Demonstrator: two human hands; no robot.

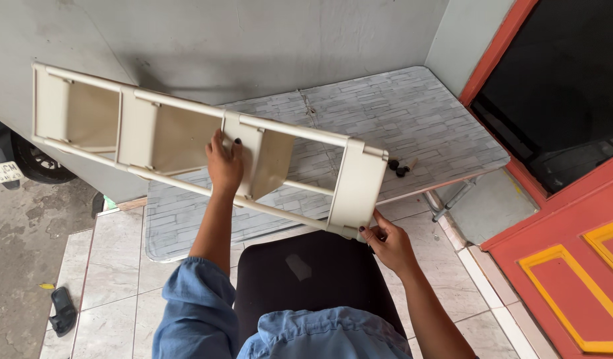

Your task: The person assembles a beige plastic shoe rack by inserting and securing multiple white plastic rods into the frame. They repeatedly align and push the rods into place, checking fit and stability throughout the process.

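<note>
Blue sleeves (193,306) frame both hands: left hand (224,166) grasps the beige rack (187,143) at a shelf; right hand (388,242) grips its near-right corner above the table (419,126) edge.

**Cream rack over grey brick-print tabletop**

The shelf rack (187,133) is cream-beige all over, poles and trays alike. The tabletop (419,126) wears a grey-and-white brick pattern. The sleeves (193,312) are faded denim blue; the fingernails on the left hand (224,165) are dark-polished. The chair back (313,279) is black. The door (565,266) is red with yellow trim. The floor tiles (113,279) are pale grey, marbled.
</note>
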